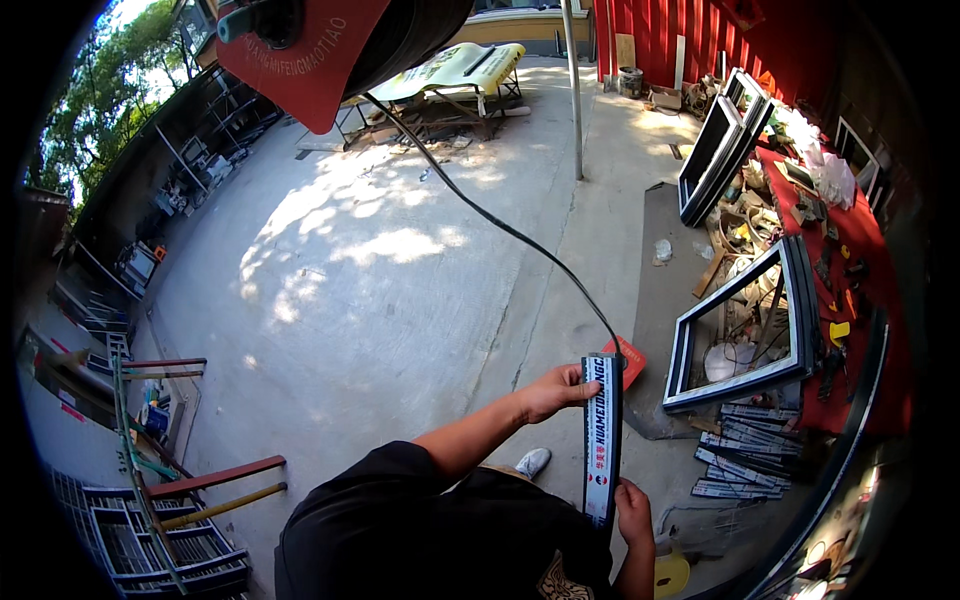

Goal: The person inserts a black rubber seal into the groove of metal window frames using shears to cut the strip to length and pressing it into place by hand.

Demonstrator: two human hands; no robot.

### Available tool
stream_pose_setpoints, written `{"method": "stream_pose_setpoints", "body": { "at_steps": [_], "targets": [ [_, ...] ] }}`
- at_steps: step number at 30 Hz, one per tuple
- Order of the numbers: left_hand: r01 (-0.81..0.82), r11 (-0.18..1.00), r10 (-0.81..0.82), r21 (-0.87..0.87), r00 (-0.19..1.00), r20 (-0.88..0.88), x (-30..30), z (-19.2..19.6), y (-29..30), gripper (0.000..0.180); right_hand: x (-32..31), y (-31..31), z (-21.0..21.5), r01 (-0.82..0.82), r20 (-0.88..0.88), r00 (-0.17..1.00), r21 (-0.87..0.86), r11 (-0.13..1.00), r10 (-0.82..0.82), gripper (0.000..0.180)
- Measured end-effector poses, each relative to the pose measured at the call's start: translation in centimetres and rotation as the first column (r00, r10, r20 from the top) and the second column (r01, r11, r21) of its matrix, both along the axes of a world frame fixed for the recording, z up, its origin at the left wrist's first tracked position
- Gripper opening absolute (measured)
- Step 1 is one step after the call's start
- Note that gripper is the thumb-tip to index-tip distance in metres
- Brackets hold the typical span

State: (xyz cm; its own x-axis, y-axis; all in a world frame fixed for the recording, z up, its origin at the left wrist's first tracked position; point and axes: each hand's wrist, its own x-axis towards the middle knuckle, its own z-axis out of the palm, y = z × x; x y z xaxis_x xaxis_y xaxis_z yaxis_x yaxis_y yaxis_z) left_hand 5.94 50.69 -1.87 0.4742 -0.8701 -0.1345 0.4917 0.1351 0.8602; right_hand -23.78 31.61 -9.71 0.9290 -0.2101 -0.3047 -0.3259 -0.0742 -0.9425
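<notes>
A straight window-frame profile (599, 440), dark with a white printed protective film on its face, stands lengthwise in front of my body. My left hand (555, 392) is closed on it close to the upper end, thumb lying over the film. Lower down, my right hand (632, 508) is closed at the right edge; its fingertips are partly hidden. A thin black rubber strip (490, 218) hangs from a large red-sided reel (310, 60) overhead and runs down to the profile's upper end. Behind that end shows a flat red piece (630, 362).
At the right, a dark window frame (688, 380) leans beside a red-covered bench (865, 385) strewn with tools. More frames (712, 150) lean beyond it. Several film-covered profile pieces (740, 450) lie on the floor. A metal pole (575, 110) stands ahead; racks (215, 480) are at left.
</notes>
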Motion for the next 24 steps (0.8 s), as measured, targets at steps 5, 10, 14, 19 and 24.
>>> {"method": "stream_pose_setpoints", "body": {
  "at_steps": [5, 10, 14, 19, 24],
  "targets": [
    [0.012, 1.0, -0.012, 0.005, 1.0, -0.004, 0.5, 0.6, 0.7, 0.045, 0.5, 0.8, -0.7, 0.011, -0.05, 0.999, 0.033, 0.999, -0.009, 0.04],
    [-0.178, 0.983, 0.169, 0.04, 0.969, 0.179, 4.6, 5.4, 2.8, 0.087, 0.9, 1.1, 0.8, 0.053, -0.092, 0.994, 0.022, 0.998, -0.051, 0.04],
    [-0.305, 0.902, 0.389, -0.304, 0.882, 0.268, 12.4, 15.8, 6.4, 0.081, 0.3, 0.8, -0.9, 0.07, -0.056, 0.996, 0.057, 0.996, -0.066, 0.04],
    [-0.524, 0.633, 0.712, -0.569, 0.683, 0.164, 19.7, 30.6, 11.4, 0.048, 0.3, 0.6, -0.9, 0.072, -0.055, 0.996, 0.079, 0.994, -0.068, 0.041],
    [-0.293, 0.6, 0.661, -0.744, 0.705, 0.255, 27.0, 33.3, 17.1, 0.026, 0.2, 0.7, -2.0, 0.119, -0.052, 0.992, 0.152, 0.981, -0.112, 0.041]
  ]
}}
